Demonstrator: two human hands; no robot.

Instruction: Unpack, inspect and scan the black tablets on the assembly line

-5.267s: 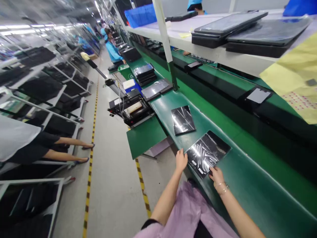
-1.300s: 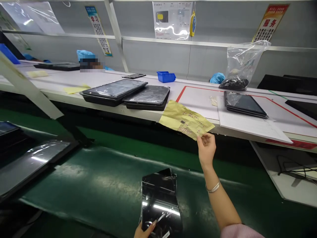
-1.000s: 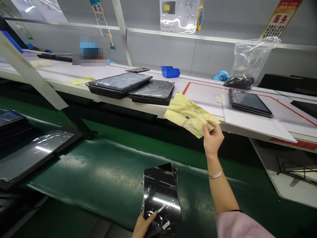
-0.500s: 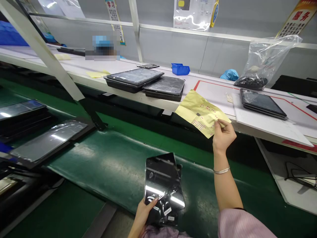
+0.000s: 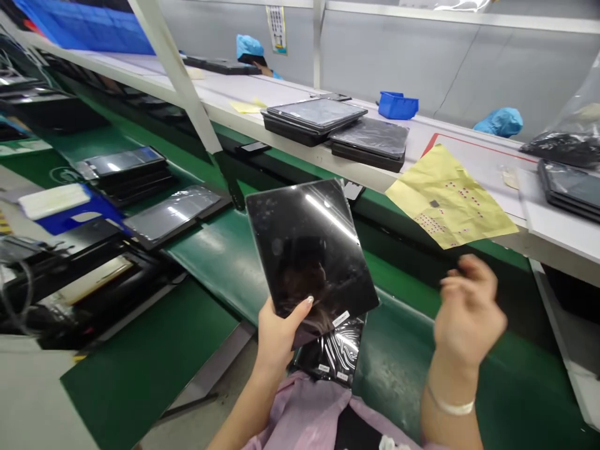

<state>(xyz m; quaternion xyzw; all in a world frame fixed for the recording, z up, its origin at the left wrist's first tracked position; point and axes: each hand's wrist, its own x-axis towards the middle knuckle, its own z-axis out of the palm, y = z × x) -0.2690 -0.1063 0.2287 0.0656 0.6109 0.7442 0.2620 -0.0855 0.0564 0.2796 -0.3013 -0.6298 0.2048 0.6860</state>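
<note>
My left hand (image 5: 276, 334) grips the lower left of a glossy black tablet screen (image 5: 312, 250), thumb on its face. A small white label sits near its lower edge. Below it, another black screen (image 5: 330, 350) in clear film lies on the green surface, partly covered. My right hand (image 5: 469, 312), blurred by motion, has loosely bent fingers with nothing seen in them. Just above that hand, a creased yellow sheet (image 5: 454, 200) with small red marks and a dark square lies over the shelf's front edge.
Film-covered tablets on black trays (image 5: 314, 115) stand on the white shelf (image 5: 225, 100) beside a blue bin (image 5: 397, 105). More tablets (image 5: 572, 187) lie at the right. A slanted white post (image 5: 182, 81) rises at the left. A person in a blue cap (image 5: 249, 47) is behind the shelf.
My right hand has let go of the yellow sheet and drawn back down. My left hand has raised the upper black tablet screen off the one below. The view has swung left.
</note>
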